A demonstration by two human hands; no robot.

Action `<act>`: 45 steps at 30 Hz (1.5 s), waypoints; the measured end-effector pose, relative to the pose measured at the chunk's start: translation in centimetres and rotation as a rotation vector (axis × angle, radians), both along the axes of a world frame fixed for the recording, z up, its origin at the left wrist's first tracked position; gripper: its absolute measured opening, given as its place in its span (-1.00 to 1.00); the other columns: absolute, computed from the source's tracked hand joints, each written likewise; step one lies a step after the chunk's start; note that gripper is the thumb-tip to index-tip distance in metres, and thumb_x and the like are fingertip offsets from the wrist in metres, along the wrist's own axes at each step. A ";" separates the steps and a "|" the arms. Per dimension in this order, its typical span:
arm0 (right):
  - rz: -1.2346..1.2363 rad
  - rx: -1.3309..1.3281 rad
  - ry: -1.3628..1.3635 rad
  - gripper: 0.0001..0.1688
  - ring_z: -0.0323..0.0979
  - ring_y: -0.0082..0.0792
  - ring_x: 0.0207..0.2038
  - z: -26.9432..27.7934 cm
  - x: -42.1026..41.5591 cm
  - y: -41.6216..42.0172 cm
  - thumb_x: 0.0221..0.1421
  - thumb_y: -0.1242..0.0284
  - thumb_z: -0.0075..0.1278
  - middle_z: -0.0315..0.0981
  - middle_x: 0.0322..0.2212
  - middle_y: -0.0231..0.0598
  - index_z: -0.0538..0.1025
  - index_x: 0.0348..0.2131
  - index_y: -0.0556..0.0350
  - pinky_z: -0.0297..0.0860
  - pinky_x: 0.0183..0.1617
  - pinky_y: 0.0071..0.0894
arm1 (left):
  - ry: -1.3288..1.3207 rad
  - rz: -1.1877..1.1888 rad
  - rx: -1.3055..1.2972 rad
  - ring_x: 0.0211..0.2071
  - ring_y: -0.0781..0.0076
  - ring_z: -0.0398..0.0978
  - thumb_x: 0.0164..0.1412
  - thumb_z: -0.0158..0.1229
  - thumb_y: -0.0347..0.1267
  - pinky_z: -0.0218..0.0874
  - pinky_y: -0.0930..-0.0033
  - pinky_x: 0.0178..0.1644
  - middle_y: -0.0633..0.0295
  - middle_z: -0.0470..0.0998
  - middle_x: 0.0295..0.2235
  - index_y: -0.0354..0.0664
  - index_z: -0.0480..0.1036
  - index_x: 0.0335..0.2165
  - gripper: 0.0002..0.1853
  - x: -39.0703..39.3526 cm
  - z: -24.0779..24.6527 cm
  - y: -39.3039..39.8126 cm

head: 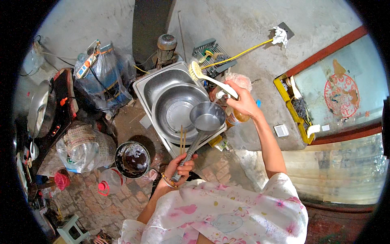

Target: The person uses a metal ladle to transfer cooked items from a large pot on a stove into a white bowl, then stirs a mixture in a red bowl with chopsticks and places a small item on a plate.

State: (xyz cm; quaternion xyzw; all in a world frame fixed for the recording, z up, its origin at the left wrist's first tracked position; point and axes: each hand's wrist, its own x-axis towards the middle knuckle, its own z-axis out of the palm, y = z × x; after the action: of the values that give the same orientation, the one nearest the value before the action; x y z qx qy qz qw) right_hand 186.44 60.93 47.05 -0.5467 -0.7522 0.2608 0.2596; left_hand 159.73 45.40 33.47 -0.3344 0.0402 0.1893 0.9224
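My left hand (182,167) grips the handle of a metal ladle (208,117) together with a pair of chopsticks (182,138). The ladle's deep bowl is tilted under a tap (219,95), and a thin stream of water falls into it. In my right hand (243,99) is a white-handled dish brush (214,81), its bristles pointing left above the sink's edge. That hand is right beside the tap; whether it touches the tap cannot be seen. Below the ladle, a wide steel basin (163,102) sits in a stainless steel sink (149,82).
Behind the sink hang a dish rack (214,56) and a yellow hose (237,55). A motor (167,45) stands at its far corner. On the brick floor to the left are a dark pot (132,158) and a plastic jug (112,181). A wok (39,106) is farther left.
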 end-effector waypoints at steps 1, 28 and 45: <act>0.005 -0.034 0.012 -0.54 0.39 -0.40 -0.47 0.0 -0.1 0.0 -0.21 0.47 -0.05 0.41 -0.49 -0.21 0.32 -0.19 0.13 0.31 -0.34 -0.41 | 0.022 -0.016 0.010 -0.79 0.70 0.10 0.19 -0.18 -0.27 -0.05 0.63 -0.80 0.32 0.19 -0.62 -0.34 0.15 -0.10 -0.60 -0.2 0.0 0.1; 0.060 0.024 -0.100 -0.32 0.36 -0.39 -0.27 -0.8 0.8 0.1 -0.23 0.22 0.11 0.39 -0.36 -0.18 0.31 -0.09 0.11 0.25 -0.17 -0.42 | -0.251 0.003 0.044 -0.86 0.67 0.11 0.21 -0.27 -0.19 -0.03 0.63 -0.90 0.27 0.16 -0.68 -0.39 0.07 -0.05 -0.51 -0.5 -3.8 -1.9; -0.128 0.421 -0.911 -0.21 0.39 -0.12 -0.66 0.6 -3.9 1.5 -0.30 -0.29 -0.18 0.36 -0.77 -0.09 0.43 -0.73 0.14 0.29 -0.57 -0.22 | -0.244 0.050 0.289 -0.89 0.64 0.09 0.23 -0.38 -0.12 -0.03 0.57 -0.89 0.30 0.17 -0.69 -0.31 0.06 -0.01 -0.48 -3.7 -5.3 -4.0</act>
State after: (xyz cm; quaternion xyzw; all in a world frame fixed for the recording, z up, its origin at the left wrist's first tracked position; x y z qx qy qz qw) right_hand 182.54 62.47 47.64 -0.5856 -0.7904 -0.1780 0.0251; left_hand 156.00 41.39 28.13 -0.2196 -0.1081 0.1739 0.9539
